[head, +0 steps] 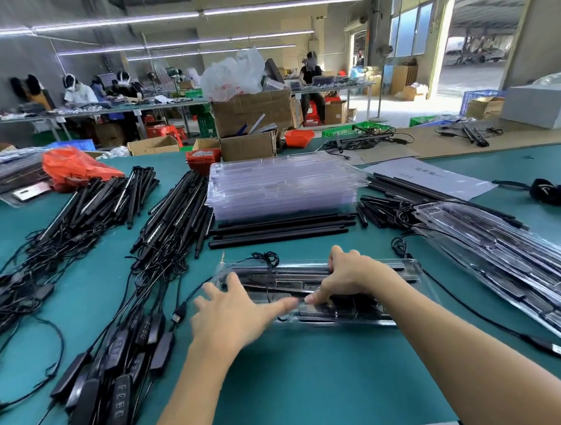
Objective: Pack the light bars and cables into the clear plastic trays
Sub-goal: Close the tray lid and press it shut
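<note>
Hands: both mine work at centre frame; my left hand (236,310) lies spread, fingers straight on the clear plastic tray (314,293), while my right hand (346,274) curls over its black light bars, thumb pressing down.
Done: filled clear trays (515,262) stacked at right.
Left: loose black light bars with cables (161,234) piled left; empty clear trays (284,185) stacked above centre, so I judge much remains.

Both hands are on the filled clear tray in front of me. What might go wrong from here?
1. A cable loop sticks out past the far edge of the clear tray; it may get pinched or keep the tray from seating.
2. The left hand lies flat while the right hand curls over the tray, so uneven pressure might tilt it.
3. The USB plug lying beside the tray could snag and drag its cable.
</note>
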A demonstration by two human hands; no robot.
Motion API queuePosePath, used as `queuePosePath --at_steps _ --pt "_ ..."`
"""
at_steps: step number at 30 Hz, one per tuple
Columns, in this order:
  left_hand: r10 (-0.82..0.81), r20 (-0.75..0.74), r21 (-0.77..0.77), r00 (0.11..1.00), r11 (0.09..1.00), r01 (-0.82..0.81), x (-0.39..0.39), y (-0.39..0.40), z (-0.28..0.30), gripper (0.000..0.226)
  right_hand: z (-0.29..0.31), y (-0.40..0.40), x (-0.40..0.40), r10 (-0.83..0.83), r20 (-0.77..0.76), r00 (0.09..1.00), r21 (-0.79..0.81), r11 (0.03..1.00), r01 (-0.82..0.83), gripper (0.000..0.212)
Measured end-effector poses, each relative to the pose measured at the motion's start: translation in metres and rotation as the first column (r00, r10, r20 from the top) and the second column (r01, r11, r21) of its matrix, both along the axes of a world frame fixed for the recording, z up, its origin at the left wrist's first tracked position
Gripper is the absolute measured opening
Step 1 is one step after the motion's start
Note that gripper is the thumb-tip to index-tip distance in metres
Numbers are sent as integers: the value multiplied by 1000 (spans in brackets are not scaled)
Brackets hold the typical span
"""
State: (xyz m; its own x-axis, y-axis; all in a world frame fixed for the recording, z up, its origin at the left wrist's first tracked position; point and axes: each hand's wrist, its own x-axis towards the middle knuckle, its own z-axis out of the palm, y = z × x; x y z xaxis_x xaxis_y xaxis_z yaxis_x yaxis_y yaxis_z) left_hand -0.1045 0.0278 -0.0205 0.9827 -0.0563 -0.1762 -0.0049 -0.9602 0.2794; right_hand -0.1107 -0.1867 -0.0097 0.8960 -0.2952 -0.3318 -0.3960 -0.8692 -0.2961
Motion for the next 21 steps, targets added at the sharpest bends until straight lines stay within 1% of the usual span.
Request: queuePosePath --at_steps 2,3,5,7,10,12,13,14,16,17,18,19,20,21 --pt "6 102 -38 995 999 -2 2 -3 -8 108 -1 -1 -1 -22 16 1000 11 1000 22 105" --pt "25 168 -103 985 995 -8 5 -2 -14 93 -1 -1 -2 -35 23 999 11 999 35 106" --pt "102 276 -289 956 957 -19 8 3 -25 70 -3 -2 -3 -53 37 998 -1 999 53 108" --pt "190 323 -469 927 883 -18 9 5 -34 59 -5 -2 -4 -73 50 996 -3 997 73 109" --pt "327 320 -662 889 748 -37 11 6 -40 52 -9 -1 -5 -117 80 990 3 993 117 109" --pt "426 264 -773 865 630 -75 15 11 -40 46 -11 0 -7 -138 112 984 -5 990 139 106" --pt "465 226 -812 856 575 -98 17 14 -39 43 -13 1 -8 -147 132 980 -8 989 149 104" --pt "480 210 -826 852 553 -108 18 15 -39 40 -14 2 -10 -158 155 975 -8 987 161 103" --pt "430 215 -792 877 603 -101 19 15 -41 41 -15 4 -12 -175 192 966 -11 984 180 100" --pt "387 211 -762 898 641 -97 18 13 -41 51 -16 5 -13 -182 205 962 -15 982 189 96" --pt "345 206 -730 916 677 -91 18 10 -41 65 -17 6 -15 -189 221 957 -13 980 196 90" --pt "313 204 -701 928 708 -85 17 7 -41 80 -18 7 -16 -199 249 948 9 979 203 81" --pt "294 211 -669 932 739 -82 17 5 -42 91 -18 8 -19 -221 298 929 72 975 209 69" --pt "285 222 -634 933 769 -84 17 3 -42 97 -20 9 -22 -272 370 888 196 957 212 54"
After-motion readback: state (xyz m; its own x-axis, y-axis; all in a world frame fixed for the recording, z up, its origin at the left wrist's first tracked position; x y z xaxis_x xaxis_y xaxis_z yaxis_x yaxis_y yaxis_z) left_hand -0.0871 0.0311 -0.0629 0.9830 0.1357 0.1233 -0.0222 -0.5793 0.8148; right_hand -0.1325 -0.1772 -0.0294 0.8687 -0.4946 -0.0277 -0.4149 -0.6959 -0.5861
